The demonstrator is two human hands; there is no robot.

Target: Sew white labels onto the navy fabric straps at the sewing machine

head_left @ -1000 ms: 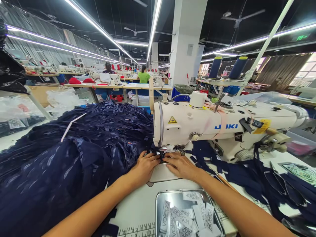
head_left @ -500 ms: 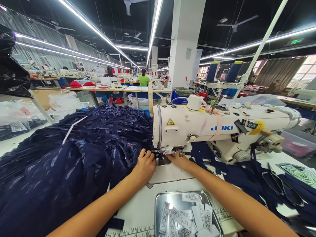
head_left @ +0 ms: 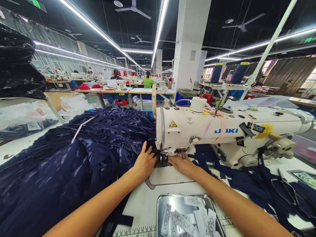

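A cream JUKI sewing machine (head_left: 222, 130) stands on the white table in front of me. My left hand (head_left: 145, 161) lies flat on the navy fabric pile (head_left: 74, 158) just left of the needle, fingers spread. My right hand (head_left: 181, 164) rests on the metal needle plate (head_left: 165, 176) right of the presser foot (head_left: 163, 157), fingers pressing down beside it. What lies under the fingertips is hidden by the machine head.
A steel tray (head_left: 161, 202) of white printed labels sits near the table's front edge. Navy strips (head_left: 247, 177) trail to the right under the machine. Two blue thread cones (head_left: 228, 72) stand behind. Other people sit at sewing tables (head_left: 148, 80) in the distance.
Both hands have slid forward towards the needle; the left hand has moved onto the fabric pile with fingers spread. The view has tilted slightly.
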